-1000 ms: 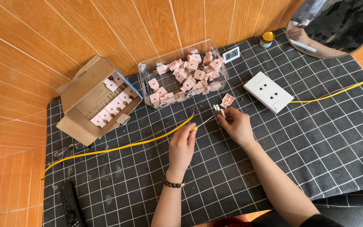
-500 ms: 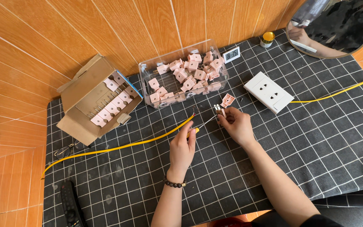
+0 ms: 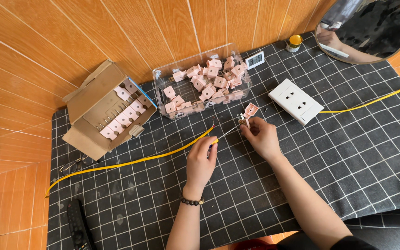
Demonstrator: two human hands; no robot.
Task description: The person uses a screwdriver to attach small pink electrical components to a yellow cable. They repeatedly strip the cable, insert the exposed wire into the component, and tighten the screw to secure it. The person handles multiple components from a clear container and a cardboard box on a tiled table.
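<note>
One pink part (image 3: 245, 121) pinched in right hand (image 3: 261, 137) at 12 o'clock; left hand (image 3: 201, 163) grips screwdriver (image 3: 225, 135). Tub (image 3: 163, 74) still full; most remain.

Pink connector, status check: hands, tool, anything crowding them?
Right hand pinches pink connector. Left hand grips a thin tool, tip at the connector. Yellow wire lies beside left hand; white socket plate nearby, apart.
</note>
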